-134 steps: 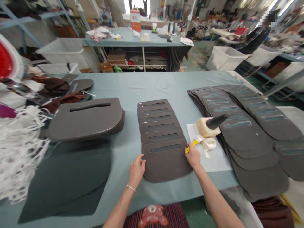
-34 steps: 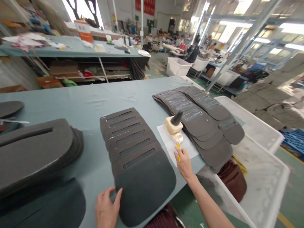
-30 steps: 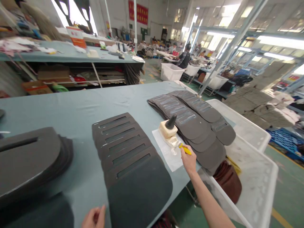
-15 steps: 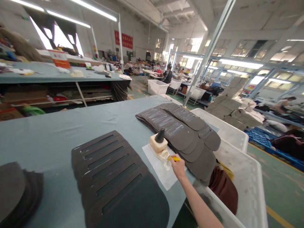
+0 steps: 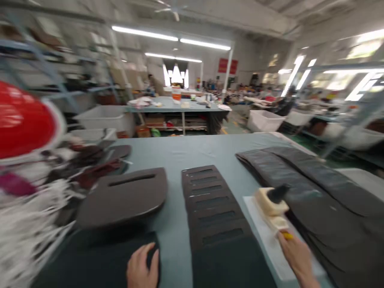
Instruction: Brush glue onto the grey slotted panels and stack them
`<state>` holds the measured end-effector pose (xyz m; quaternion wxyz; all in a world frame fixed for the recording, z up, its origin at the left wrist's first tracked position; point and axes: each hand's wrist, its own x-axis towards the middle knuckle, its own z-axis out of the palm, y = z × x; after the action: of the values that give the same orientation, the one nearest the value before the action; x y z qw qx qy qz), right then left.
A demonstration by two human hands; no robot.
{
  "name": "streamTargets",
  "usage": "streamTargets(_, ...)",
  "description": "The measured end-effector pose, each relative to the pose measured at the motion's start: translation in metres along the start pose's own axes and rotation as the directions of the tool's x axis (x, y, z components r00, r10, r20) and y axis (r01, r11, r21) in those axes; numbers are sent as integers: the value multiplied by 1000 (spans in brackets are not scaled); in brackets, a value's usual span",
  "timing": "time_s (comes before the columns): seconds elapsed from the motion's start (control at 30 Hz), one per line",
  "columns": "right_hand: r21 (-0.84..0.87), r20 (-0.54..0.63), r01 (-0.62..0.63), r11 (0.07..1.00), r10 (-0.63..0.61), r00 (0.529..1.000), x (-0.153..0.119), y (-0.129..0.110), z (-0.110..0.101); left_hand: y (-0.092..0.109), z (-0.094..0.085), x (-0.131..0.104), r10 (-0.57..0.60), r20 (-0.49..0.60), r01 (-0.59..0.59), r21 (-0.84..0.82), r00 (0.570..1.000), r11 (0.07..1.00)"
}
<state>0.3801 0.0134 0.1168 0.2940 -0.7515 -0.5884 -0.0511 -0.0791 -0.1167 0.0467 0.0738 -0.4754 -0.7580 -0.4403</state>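
Head view, right fingers (image 5: 283,241) gripping yellow brush (image 5: 287,235), left fingers (image 5: 139,253) parted

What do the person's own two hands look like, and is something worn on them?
Both hands are bare, without gloves. The left hand shows fingers and thumb; its wrist is out of view, so anything worn there cannot be told. The right hand shows part of its wrist too, with no sleeve or band visible there. Blur hides small details.
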Motion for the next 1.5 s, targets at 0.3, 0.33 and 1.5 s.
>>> streamTargets(0.3, 710, 262, 23, 704, -294, 919, -40, -311, 33, -42, -59, 114, 57, -117, -32, 210, 991, 977)
streamTargets(0.33, 778, 292, 7, 629, -371, 882, -54, -356, 35, -45, -60, 120, 63, -107, -38, 223, 992, 974)
streamTargets(1.5, 482, 84, 109, 869, -169, 982, -83, -437, 60, -73, -65, 140, 9, 62, -18, 157, 998, 987)
